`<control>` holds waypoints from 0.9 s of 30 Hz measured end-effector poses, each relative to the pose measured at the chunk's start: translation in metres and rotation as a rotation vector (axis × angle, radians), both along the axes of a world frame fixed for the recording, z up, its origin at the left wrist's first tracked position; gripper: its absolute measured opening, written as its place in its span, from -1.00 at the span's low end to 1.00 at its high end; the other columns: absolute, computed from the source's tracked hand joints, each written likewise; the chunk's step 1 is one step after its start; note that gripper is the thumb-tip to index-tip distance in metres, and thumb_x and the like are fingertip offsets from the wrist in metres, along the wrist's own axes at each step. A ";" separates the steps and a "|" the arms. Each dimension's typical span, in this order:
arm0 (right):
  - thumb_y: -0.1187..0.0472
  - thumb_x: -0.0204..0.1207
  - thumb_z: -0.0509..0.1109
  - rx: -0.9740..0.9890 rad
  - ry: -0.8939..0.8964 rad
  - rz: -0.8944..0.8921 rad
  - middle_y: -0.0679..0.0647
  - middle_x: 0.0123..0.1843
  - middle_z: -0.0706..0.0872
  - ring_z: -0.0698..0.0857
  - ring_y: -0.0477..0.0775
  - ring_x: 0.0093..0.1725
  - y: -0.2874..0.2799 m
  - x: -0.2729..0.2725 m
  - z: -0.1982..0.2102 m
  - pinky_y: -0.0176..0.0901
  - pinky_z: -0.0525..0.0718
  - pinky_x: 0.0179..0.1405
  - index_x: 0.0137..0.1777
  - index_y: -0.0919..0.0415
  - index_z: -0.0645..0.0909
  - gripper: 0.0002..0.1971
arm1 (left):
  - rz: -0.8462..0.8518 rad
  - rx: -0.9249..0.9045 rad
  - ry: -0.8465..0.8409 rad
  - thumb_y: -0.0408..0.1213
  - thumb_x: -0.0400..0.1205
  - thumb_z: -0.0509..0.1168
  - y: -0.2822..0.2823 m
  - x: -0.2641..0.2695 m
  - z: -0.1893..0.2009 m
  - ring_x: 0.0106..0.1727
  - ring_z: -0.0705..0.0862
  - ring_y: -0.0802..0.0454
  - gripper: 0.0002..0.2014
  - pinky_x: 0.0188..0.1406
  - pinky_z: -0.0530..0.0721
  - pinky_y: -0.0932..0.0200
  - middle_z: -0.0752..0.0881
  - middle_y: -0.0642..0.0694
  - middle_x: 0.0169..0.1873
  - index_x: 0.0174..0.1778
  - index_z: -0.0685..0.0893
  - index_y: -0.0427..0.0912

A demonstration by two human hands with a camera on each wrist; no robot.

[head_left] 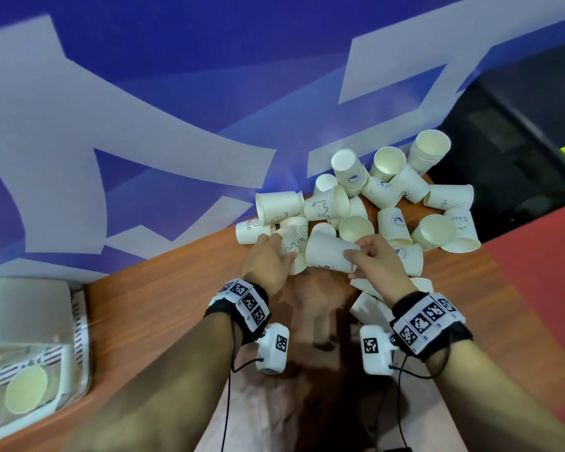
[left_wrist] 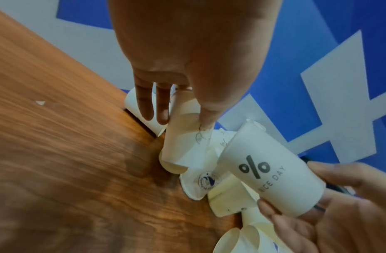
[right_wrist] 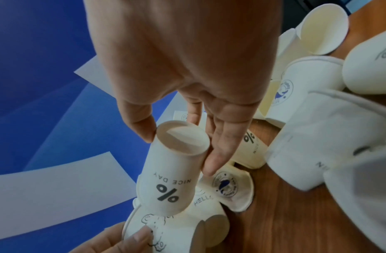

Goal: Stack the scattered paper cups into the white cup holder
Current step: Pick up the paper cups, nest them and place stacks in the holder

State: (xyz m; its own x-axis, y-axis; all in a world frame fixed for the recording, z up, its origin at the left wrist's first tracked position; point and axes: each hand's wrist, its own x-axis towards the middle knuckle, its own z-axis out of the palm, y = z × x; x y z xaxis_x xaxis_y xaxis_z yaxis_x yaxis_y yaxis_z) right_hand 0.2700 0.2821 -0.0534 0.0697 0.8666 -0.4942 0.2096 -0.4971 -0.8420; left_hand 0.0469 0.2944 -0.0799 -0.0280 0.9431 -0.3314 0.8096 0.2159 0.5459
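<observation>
The right hand [right_wrist: 187, 77] pinches the "NICE DAY" cup [right_wrist: 172, 172] by its base; only the wrist views show that print. The left hand [left_wrist: 183, 59] grips a bear-print cup [left_wrist: 183, 142], possibly two nested. The cup pile [head_left: 388, 197] crowds the table's [head_left: 163, 321] far edge; the white cup holder [head_left: 30, 347] sits far left.

A white paper cup [left_wrist: 272, 172] reads "%" and "NICE DAY". Another cup [head_left: 250, 230] reads "HELLO", and a third [head_left: 448, 198] shows "HELL". A cup [right_wrist: 251, 149] lying behind repeats "%".
</observation>
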 end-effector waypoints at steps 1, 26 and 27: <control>0.24 0.48 0.48 -0.007 0.030 -0.021 0.04 -0.38 0.64 0.72 0.10 -0.27 -0.002 -0.003 0.001 0.18 0.78 0.03 0.06 0.24 0.50 -0.75 | 0.009 -0.023 -0.028 -0.04 0.66 0.26 -0.003 -0.005 -0.001 0.12 0.57 -0.12 -0.67 0.19 0.56 -0.09 0.56 -0.11 0.09 0.26 0.55 -0.14; 0.09 0.36 0.53 0.133 -0.003 0.916 -0.13 0.38 0.54 0.65 -0.16 0.06 -0.135 -0.258 0.075 -0.09 0.68 0.11 0.58 -0.51 -0.07 0.00 | 0.754 0.276 -0.447 -0.12 0.69 0.28 -0.261 -0.218 0.095 -0.32 0.63 0.32 -0.72 -0.30 0.51 0.45 0.77 0.02 -0.30 -0.28 0.72 -0.13; 0.12 0.36 0.52 0.139 0.011 0.947 -0.15 0.35 0.53 0.65 -0.18 -0.02 -0.142 -0.272 0.079 -0.17 0.69 -0.04 0.59 -0.51 -0.06 0.00 | 0.769 0.275 -0.447 -0.13 0.69 0.29 -0.270 -0.229 0.096 -0.30 0.64 0.29 -0.73 -0.31 0.51 0.46 0.77 0.04 -0.31 -0.28 0.74 -0.13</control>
State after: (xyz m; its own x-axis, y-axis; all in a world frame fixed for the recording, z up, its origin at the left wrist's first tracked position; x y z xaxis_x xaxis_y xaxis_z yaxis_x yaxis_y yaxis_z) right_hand -0.0017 0.1403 0.0254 -0.6942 0.6119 -0.3791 0.4651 -0.0207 -0.8850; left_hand -0.1817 0.0245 0.0164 -0.6017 0.7650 -0.2297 0.1995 0.4224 0.8842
